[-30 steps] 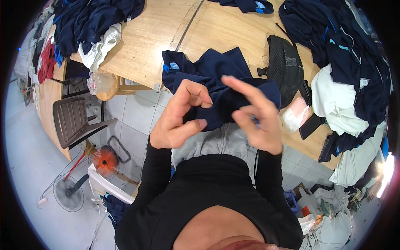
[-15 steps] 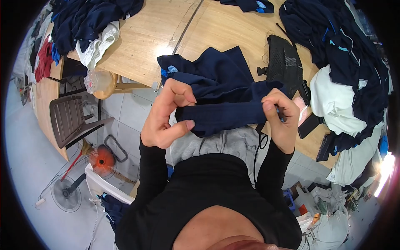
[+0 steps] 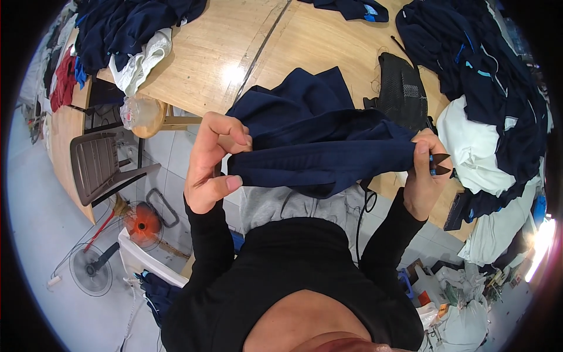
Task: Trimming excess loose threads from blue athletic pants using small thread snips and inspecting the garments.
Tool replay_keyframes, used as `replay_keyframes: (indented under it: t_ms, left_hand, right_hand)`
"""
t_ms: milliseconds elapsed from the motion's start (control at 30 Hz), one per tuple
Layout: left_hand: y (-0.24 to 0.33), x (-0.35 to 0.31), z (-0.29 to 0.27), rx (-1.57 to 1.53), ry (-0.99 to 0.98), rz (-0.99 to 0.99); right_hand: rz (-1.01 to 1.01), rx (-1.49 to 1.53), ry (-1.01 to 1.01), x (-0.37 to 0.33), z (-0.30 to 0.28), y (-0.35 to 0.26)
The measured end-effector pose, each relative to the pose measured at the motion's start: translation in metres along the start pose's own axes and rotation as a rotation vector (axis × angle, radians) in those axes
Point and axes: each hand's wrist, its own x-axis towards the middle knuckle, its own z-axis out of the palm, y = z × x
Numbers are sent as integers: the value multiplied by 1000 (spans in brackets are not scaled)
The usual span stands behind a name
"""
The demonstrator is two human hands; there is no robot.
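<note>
A navy blue garment [image 3: 319, 161] is stretched between my two hands above the front edge of the table, its banded edge running straight across. My left hand [image 3: 212, 161] pinches the left end of that band between thumb and curled fingers. At the other end, my right hand [image 3: 427, 176] grips the cloth with the thumb on top. Small thread snips [image 3: 440, 164], with dark pointed blades and a bit of blue, stick out from the same right hand. The rest of the garment drapes over the table beyond the band.
A black mesh strap-like piece [image 3: 402, 88] lies on the wooden table [image 3: 328, 41]. Piles of navy clothes [image 3: 469, 53] and white cloth [image 3: 469, 146] lie on the right, more navy clothes [image 3: 129, 29] at far left. A brown chair [image 3: 97, 170] and a fan [image 3: 94, 267] stand left.
My hands have moved apart, the right one outward to the right and the left one slightly left. The band is stretched longer, and the snips' blades now show.
</note>
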Motion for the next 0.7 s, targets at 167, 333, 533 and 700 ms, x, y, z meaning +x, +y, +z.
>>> replay_keyframes:
  t_ms: [167, 333, 533, 700]
  left_hand:
    - [6, 10, -14, -31, 4, 324]
    - [12, 18, -22, -107, 90, 379]
    - [1, 18, -10, -42, 225, 104]
    - [-6, 18, -21, 41, 169, 93]
  right_hand:
    - [-28, 136, 134, 3, -16, 4]
    - [56, 262, 222, 10, -17, 2]
    - [95, 160, 264, 6, -11, 18]
    - [119, 125, 303, 5, -11, 19]
